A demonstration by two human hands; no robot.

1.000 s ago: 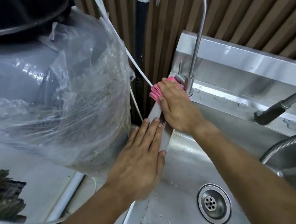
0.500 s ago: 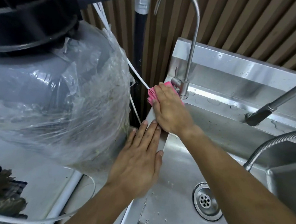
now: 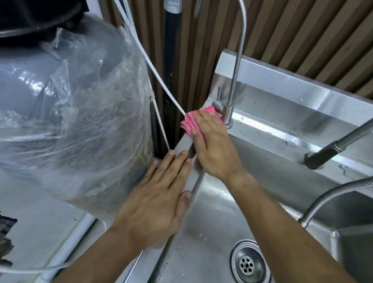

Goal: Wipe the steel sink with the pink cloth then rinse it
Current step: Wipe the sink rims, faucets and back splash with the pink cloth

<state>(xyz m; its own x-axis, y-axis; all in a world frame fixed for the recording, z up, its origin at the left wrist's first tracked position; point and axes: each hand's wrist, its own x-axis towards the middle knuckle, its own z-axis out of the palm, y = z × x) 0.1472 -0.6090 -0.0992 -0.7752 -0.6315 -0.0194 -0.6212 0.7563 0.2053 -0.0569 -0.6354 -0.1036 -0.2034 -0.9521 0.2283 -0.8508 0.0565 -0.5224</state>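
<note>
I see a bright pink cloth (image 3: 190, 122) against the silver-grey steel sink (image 3: 219, 221). The wall panelling (image 3: 310, 35) shows brown vertical stripes. A grey tank (image 3: 31, 79) sits under clear, glossy plastic wrap (image 3: 94, 123), beside a black pipe (image 3: 170, 51) and white tubing (image 3: 155, 73).

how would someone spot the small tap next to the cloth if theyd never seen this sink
Start at the steel sink and follow its left rim to the back corner, where the right hand presses the pink cloth. The small tap rises beside it: a thin bare-steel gooseneck, unlike the dark-tipped sprayer further right.
</note>
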